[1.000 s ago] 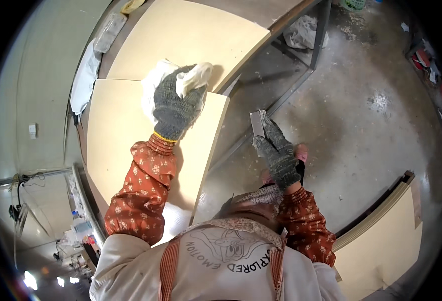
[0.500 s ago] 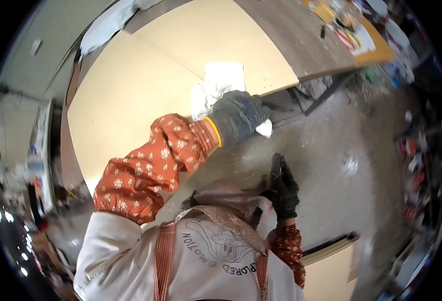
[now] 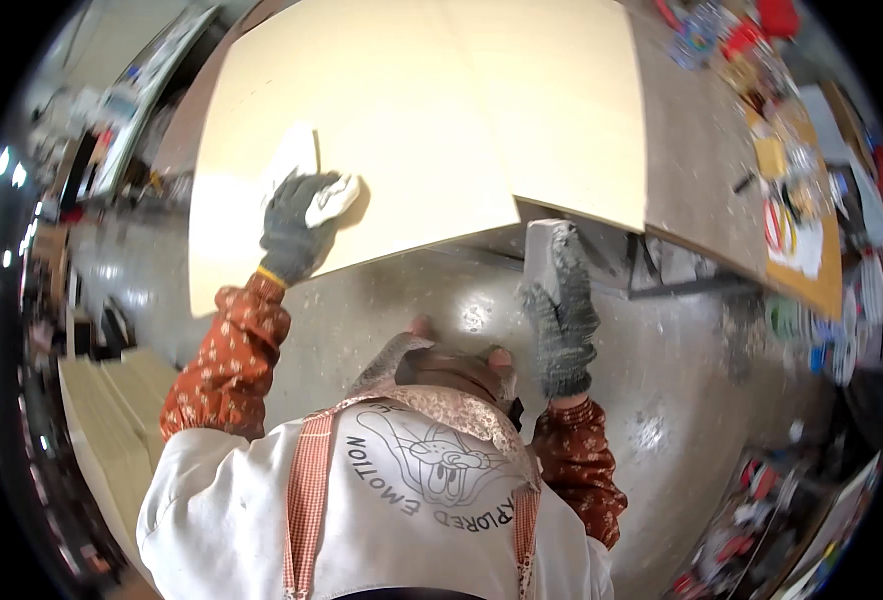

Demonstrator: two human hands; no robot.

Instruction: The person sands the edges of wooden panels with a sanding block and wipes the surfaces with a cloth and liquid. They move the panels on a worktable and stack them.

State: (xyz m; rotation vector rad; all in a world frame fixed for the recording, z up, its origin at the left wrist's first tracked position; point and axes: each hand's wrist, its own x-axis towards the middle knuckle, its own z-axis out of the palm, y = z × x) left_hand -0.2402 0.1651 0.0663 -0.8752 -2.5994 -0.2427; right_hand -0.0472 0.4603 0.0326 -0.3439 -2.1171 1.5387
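My left hand [image 3: 299,228], in a dark knit glove with a yellow cuff, is closed on a crumpled white cloth [image 3: 291,160]. It rests on the near left part of a large cream board [image 3: 391,130], where a bunch of the cloth bulges out beside the fingers. In my right hand [image 3: 563,335], also gloved, is a flat grey rectangular block [image 3: 539,252]. The fingers lie along its right side, and the block is held upright off the board's near edge, above the floor. Its underside is hidden.
A second cream board [image 3: 571,110] adjoins on the right, on a brown worktable [image 3: 691,150]. Plastic bottles and a yellow block [image 3: 769,158] crowd the table's right end. Stacked boards [image 3: 116,420] stand on the floor at left. Clutter [image 3: 741,530] lies at lower right.
My left hand has gone from the near edge to the left part of the board with the cloth. My right hand has risen toward the table with the grey block. The view has turned.
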